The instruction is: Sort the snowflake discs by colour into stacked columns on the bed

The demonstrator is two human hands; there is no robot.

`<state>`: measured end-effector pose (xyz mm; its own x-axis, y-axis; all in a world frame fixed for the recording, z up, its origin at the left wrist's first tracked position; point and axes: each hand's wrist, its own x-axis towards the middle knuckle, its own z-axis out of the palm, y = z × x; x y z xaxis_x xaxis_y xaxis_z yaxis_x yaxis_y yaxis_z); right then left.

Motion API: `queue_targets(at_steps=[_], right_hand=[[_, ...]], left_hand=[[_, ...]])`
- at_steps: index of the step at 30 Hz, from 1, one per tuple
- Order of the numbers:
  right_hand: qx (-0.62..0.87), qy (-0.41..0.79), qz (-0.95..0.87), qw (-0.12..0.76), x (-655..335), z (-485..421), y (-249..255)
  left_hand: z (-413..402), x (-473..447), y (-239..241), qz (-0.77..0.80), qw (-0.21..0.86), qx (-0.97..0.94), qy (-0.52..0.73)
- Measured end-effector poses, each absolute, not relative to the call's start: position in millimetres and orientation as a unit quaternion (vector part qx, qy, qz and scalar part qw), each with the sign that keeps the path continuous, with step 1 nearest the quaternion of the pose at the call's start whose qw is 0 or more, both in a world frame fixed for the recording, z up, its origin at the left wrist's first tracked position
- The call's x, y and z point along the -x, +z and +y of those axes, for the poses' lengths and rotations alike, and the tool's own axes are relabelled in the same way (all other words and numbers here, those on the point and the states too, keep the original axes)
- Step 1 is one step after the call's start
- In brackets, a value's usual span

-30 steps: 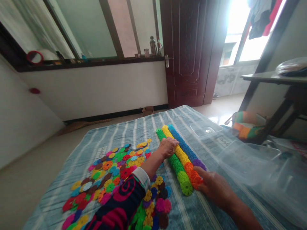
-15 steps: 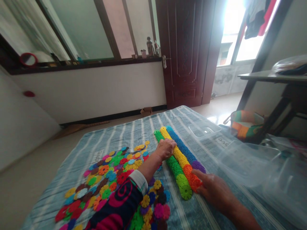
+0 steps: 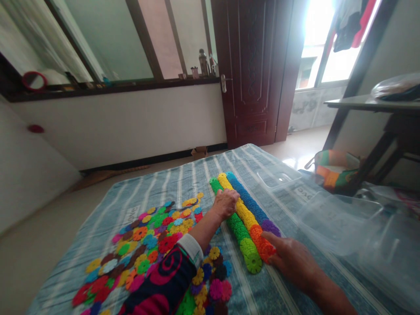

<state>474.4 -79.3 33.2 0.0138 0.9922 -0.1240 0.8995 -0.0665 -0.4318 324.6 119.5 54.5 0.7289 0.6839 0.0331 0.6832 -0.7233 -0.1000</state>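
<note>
Plastic disc rows [image 3: 244, 213]: left hand [image 3: 226, 203] curled atop, grip unclear; right hand [image 3: 292, 259] flat at end; cloth print [image 3: 133, 214] illegible.

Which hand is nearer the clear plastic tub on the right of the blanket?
Right. The right hand lies at the near end of the coloured disc rows, on the side toward the clear plastic tub. The left hand rests on the green row, farther from it.

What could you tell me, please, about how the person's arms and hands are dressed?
Both hands are bare: the left hand and the right hand show no gloves, rings or watch. The left arm wears a dark sleeve with red and pink swirls, ending in a pale cuff short of the wrist. The right forearm is uncovered.
</note>
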Motion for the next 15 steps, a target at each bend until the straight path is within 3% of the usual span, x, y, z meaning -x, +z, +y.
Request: queue_targets(at_steps=[15], right_hand=[[0.704,0.223,-0.663,0.123,-471.9,-79.6,40.2]], left_hand=[[122.5,-326.5,56.7,-0.366,0.061,0.928,0.021]])
